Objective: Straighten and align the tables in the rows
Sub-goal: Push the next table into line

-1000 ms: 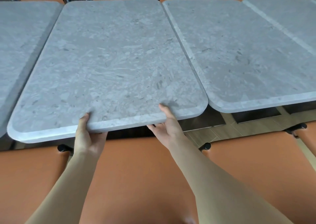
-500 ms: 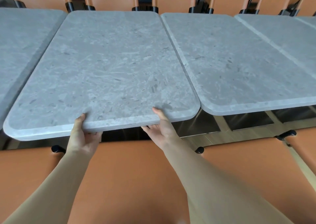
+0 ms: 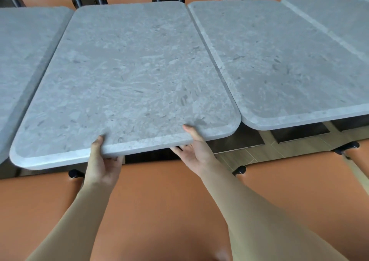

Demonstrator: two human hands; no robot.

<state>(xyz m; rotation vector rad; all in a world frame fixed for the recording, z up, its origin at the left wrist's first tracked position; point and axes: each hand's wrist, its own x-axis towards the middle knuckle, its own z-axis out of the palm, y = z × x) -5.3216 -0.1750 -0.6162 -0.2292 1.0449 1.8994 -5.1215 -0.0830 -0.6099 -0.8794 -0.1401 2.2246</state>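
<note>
A row of grey stone-look desks fills the room, orange chairs (image 3: 159, 201) on both sides. The middle desk (image 3: 127, 77) lies straight ahead of the person, long axis running away from them, its near edge jutting nearer than the right neighbour desk (image 3: 289, 61) — likely needing a push back. Both hands grip that near edge, thumbs on top, fingers underneath: left hand (image 3: 101, 165) left of centre, right hand (image 3: 196, 151) nearer the right corner — arms extended.

Matt grey stone-look table top (image 3: 127, 77); smooth orange leather-like chair seat (image 3: 159, 201).
</note>
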